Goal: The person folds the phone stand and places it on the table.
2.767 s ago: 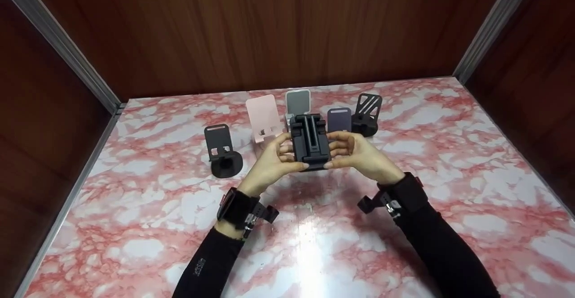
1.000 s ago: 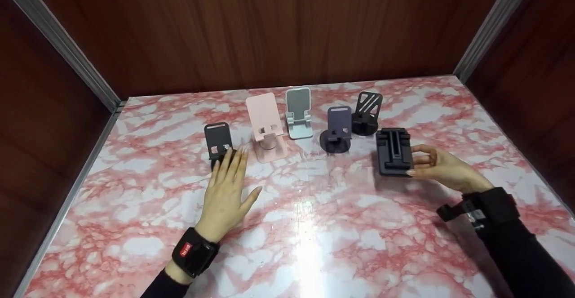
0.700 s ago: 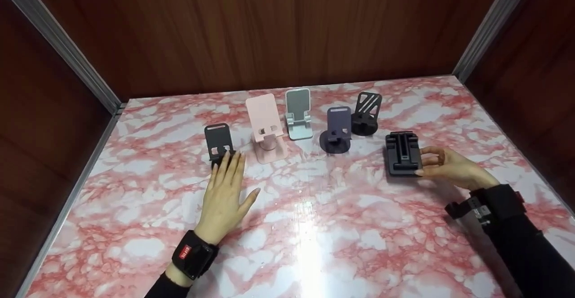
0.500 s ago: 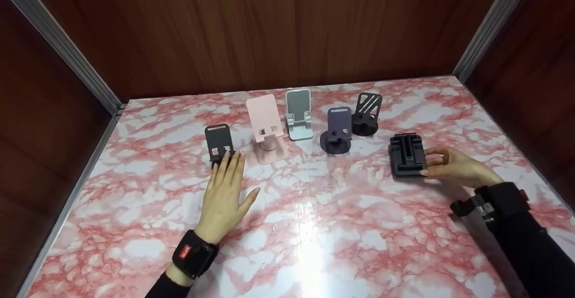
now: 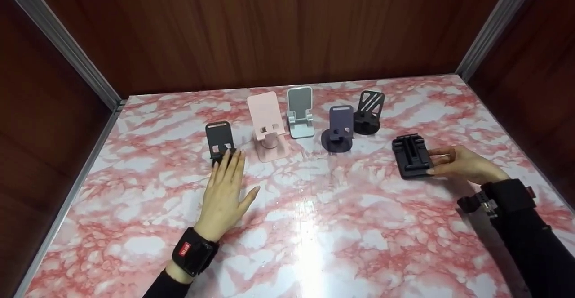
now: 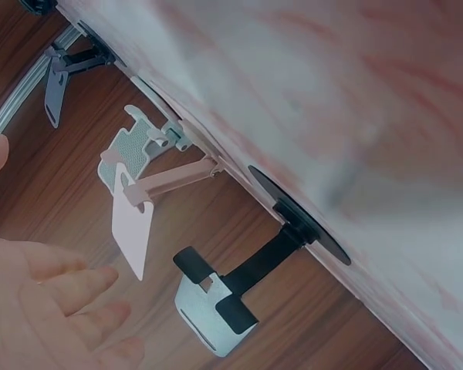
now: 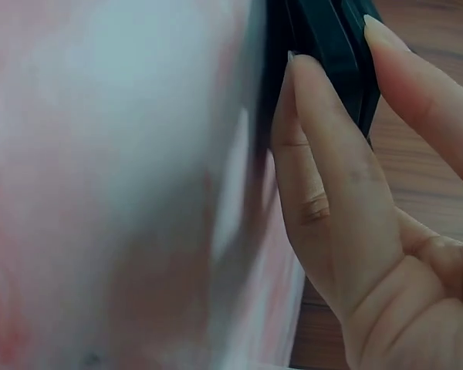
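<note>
The right hand (image 5: pixel 462 163) pinches a folded black stand (image 5: pixel 412 158) right of a slotted stand (image 5: pixel 369 113); the left hand (image 5: pixel 222 201), straight-fingered, hovers near a dark stand (image 5: pixel 219 135), wristband (image 5: pixel 201 258) label (image 5: pixel 184 249) unreadably small.

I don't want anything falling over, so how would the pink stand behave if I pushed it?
The pink stand would probably tip if pushed high, since its tall plate sits up on one post. Pushed low, it may slide rather than roll, as its base is flat. It's likely stiff: the plate looks straight.
</note>
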`<state>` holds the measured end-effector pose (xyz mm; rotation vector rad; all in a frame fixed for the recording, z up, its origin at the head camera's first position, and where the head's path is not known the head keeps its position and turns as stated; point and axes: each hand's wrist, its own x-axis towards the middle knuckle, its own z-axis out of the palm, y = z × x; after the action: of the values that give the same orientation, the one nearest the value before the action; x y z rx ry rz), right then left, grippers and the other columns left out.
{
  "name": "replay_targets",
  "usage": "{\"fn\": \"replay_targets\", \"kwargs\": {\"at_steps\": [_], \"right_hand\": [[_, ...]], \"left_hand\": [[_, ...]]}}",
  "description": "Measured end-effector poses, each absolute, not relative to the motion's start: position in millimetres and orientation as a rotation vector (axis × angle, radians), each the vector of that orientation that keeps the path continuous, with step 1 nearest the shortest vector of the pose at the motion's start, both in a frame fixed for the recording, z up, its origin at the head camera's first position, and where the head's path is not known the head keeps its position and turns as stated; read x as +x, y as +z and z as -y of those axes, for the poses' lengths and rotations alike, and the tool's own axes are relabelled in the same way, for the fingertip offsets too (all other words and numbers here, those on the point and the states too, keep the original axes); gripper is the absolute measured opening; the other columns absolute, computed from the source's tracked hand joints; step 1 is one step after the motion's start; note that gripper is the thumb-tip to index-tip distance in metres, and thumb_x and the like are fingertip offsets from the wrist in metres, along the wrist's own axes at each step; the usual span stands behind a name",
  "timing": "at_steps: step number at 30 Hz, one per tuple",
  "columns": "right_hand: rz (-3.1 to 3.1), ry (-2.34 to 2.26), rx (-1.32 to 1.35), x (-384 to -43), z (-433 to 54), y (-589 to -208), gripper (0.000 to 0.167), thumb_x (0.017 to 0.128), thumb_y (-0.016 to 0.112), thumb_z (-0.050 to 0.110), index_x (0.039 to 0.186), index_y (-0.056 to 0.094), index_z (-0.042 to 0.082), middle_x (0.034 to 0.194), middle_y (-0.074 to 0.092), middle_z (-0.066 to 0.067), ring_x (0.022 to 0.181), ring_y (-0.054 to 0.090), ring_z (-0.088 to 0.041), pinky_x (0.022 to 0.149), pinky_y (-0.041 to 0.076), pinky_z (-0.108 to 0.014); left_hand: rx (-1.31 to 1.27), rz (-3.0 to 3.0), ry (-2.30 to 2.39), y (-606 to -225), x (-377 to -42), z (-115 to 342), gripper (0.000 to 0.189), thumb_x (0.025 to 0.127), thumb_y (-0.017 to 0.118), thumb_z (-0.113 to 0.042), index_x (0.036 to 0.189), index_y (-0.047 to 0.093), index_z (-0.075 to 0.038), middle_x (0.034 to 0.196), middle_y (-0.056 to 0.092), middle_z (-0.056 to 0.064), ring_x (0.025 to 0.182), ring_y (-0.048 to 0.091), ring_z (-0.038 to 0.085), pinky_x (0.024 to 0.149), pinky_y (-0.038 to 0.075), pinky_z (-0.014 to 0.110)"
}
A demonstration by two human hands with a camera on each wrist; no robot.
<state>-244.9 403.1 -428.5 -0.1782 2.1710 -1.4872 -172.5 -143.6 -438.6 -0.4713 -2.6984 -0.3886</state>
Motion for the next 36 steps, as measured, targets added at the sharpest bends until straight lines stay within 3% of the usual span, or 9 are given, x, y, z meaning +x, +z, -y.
{"fn": "replay_targets", "kwargs": {"at_steps": [4,13,21,25,27,30,33,36], "right_hand": [[-2.272,-1.389,-0.180,-242,-399,-422,0.073,0.083,0.064,0.004,0.140,0.022,-0.014,0.097,0.067,0.002,0.086,0.065,-0.007,0.076,0.056,-0.024],[-2.570,-1.059,-0.158,-230,-387,-413,0.079,0.079,0.073,0.021,0.137,0.031,-0.013,0.107,0.058,-0.026,0.081,0.059,-0.004,0.068,0.054,-0.026],[-2.747,-0.889,-0.215,-229,-381,-408,0.073,0.076,0.075,0.018,0.131,0.040,-0.016,0.106,0.059,-0.033,0.092,0.063,-0.034,0.062,0.054,-0.021],[-2.780,-0.806,-0.240,-228,-378,-401,0.075,0.080,0.071,0.025,0.135,0.035,-0.012,0.119,0.053,-0.036,0.103,0.056,-0.046,0.075,0.055,-0.036],[-2.815,-0.744,-0.260,-228,-374,-396,0.077,0.084,0.066,0.030,0.140,0.030,-0.009,0.129,0.044,-0.037,0.114,0.047,-0.050,0.087,0.049,-0.049],[-2.851,-0.707,-0.320,-231,-369,-390,0.081,0.088,0.061,0.036,0.144,0.019,-0.005,0.143,0.025,-0.036,0.129,0.026,-0.053,0.100,0.029,-0.063],[-2.857,-0.705,-0.381,-235,-363,-386,0.085,0.090,0.057,0.037,0.146,0.008,-0.002,0.149,0.007,-0.034,0.135,0.007,-0.054,0.105,0.014,-0.068],[-2.851,-0.696,-0.400,-239,-357,-384,0.086,0.091,0.054,0.039,0.147,0.003,0.000,0.151,-0.002,-0.030,0.136,-0.005,-0.052,0.106,0.006,-0.069]], "left_hand": [[-0.479,2.706,-0.384,-438,-173,142,0.080,0.088,0.056,-0.042,0.148,0.017,-0.007,0.153,0.023,0.011,0.143,0.016,0.028,0.116,0.017,0.048],[-0.498,2.722,-0.382,-442,-173,139,0.078,0.088,0.057,-0.042,0.146,0.022,-0.004,0.152,0.027,0.013,0.142,0.019,0.031,0.116,0.017,0.049],[-0.506,2.706,-0.367,-442,-172,139,0.079,0.087,0.057,-0.042,0.147,0.021,-0.005,0.151,0.029,0.013,0.141,0.022,0.031,0.115,0.020,0.050],[-0.505,2.707,-0.363,-442,-171,139,0.079,0.088,0.057,-0.042,0.147,0.020,-0.005,0.151,0.028,0.012,0.141,0.022,0.031,0.115,0.019,0.049],[-0.510,2.711,-0.368,-443,-170,139,0.078,0.088,0.057,-0.042,0.147,0.021,-0.005,0.151,0.029,0.013,0.141,0.021,0.030,0.116,0.019,0.048],[-0.520,2.725,-0.382,-444,-169,138,0.077,0.088,0.056,-0.041,0.146,0.022,-0.004,0.151,0.029,0.013,0.142,0.019,0.029,0.116,0.017,0.047],[-0.522,2.732,-0.392,-444,-168,138,0.076,0.089,0.056,-0.041,0.146,0.023,-0.003,0.151,0.029,0.013,0.143,0.017,0.028,0.117,0.015,0.046],[-0.522,2.731,-0.392,-443,-168,137,0.075,0.089,0.056,-0.040,0.146,0.024,-0.003,0.151,0.028,0.013,0.143,0.017,0.028,0.117,0.015,0.046]]}}
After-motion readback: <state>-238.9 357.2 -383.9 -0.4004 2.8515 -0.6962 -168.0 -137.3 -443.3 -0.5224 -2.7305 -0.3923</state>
